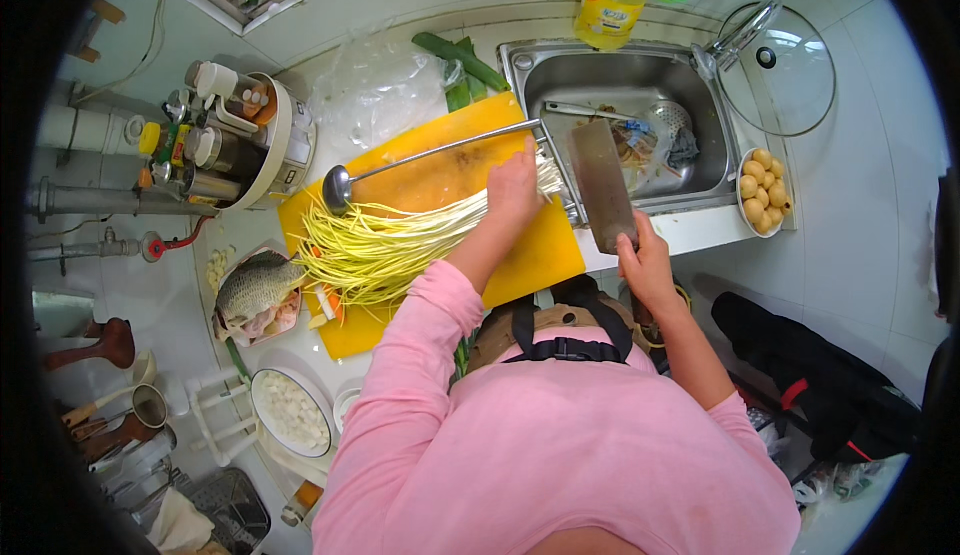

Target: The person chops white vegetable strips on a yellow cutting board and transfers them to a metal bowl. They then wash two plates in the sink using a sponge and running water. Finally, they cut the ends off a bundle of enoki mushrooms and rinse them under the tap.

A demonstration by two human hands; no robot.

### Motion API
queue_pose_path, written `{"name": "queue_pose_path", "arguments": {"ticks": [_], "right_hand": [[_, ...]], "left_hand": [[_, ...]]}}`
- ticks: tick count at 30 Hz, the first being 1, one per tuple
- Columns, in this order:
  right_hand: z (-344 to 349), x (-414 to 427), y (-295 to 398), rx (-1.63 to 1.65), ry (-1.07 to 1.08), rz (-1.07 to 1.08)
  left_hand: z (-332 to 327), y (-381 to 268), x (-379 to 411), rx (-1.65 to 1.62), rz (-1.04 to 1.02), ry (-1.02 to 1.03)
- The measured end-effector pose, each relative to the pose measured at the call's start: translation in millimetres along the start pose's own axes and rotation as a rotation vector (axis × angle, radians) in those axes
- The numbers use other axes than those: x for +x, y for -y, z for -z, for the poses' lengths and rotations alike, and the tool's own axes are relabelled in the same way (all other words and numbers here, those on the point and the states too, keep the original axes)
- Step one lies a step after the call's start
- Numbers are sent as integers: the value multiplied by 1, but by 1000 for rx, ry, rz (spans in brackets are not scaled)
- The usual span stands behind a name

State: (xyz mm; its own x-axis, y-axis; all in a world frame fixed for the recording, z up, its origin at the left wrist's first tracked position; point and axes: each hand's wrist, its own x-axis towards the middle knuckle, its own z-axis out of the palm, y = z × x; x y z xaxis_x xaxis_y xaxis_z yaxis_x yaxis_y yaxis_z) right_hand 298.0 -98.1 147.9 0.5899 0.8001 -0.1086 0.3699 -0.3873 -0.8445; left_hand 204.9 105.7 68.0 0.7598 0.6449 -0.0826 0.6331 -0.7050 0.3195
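Note:
My left hand (514, 183) rests on the white ends of a bundle of yellow chives (390, 247), its index finger reaching towards the handle end of a metal ladle (442, 151). The chives and the ladle lie on a yellow cutting board (547, 247). In my right hand (646, 262) is a cleaver (602, 187), its broad blade raised beside the board, over the sink's near left corner. Orange and white vegetable pieces (330, 303) lie at the board's lower left, partly under the chives. A whole fish (259, 288) sits in a tray by the board's left edge.
The metal sink (652, 74) on the right holds a slotted utensil and food scraps. A bowl of round, light brown items (761, 191) and a glass lid (795, 67) are right of it. A bowl of white cubes (291, 412) stands lower left; a spice rack (281, 142) stands upper left.

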Motion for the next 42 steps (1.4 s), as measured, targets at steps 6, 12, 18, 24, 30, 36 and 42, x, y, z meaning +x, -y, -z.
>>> {"name": "queue_pose_path", "arguments": {"ticks": [6, 12, 18, 24, 30, 36, 42], "right_hand": [[-11, 3, 15, -217, 77, 80], [-26, 12, 28, -421, 64, 146], [-22, 18, 32, -475, 128, 50], [-20, 29, 33, -590, 231, 3], [-14, 31, 47, -545, 228, 23], [-10, 52, 55, -551, 355, 52], [-16, 92, 81, -432, 548, -190]], "left_hand": [[4, 19, -20, -44, 52, -20], [1, 22, -21, -38, 2, 26], [1, 24, -19, -48, -4, 14], [5, 18, -17, -38, -4, -64], [4, 21, -17, -87, -38, -36], [-5, 23, -13, -101, -59, -86], [-2, 19, -13, -100, -54, -89]]}}
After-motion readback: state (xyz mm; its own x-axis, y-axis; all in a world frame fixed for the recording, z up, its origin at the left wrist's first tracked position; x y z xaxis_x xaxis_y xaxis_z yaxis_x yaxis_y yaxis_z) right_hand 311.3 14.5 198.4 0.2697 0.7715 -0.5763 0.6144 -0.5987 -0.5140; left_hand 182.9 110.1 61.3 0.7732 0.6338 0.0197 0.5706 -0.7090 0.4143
